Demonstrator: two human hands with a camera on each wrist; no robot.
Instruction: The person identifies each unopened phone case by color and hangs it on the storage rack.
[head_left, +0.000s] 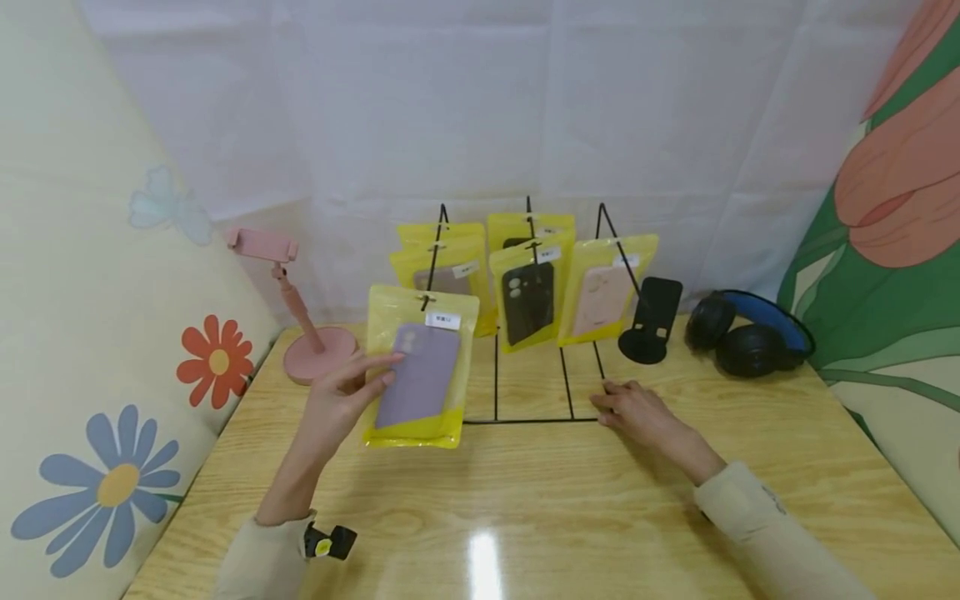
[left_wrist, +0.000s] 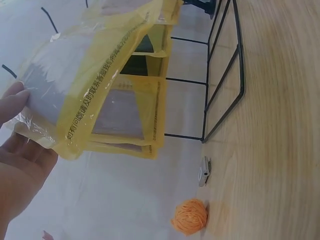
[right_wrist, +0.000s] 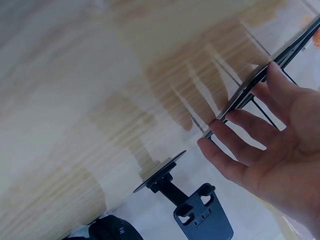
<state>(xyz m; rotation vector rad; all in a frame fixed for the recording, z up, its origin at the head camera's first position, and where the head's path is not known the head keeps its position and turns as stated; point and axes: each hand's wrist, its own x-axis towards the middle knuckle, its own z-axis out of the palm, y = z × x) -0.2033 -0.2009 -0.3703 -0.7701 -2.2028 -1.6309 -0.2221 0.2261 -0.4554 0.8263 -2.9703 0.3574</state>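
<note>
A yellow-edged clear pouch with a purple phone case (head_left: 423, 375) is in front of the left prong of a black wire display rack (head_left: 532, 422). My left hand (head_left: 341, 404) pinches this pouch by its side edge, thumb on one face and fingers behind. Its top hole overlaps the prong's tip in the head view. My right hand (head_left: 645, 421) holds the rack's base at the front right corner, thumb and fingers about the wire (right_wrist: 245, 90). More pouches hang on the rack: a greyish case (head_left: 442, 279) on the left, a black case (head_left: 528, 304) in the middle, a pink case (head_left: 602, 296) on the right.
A pink phone stand (head_left: 318, 354) is left of the rack. To the right are a black phone stand (head_left: 660, 308) and black-and-blue headphones (head_left: 753, 348). The left wrist view shows an orange yarn ball (left_wrist: 190, 216) beside a small silvery object (left_wrist: 204, 171). A white cloth (head_left: 420, 108) hangs behind.
</note>
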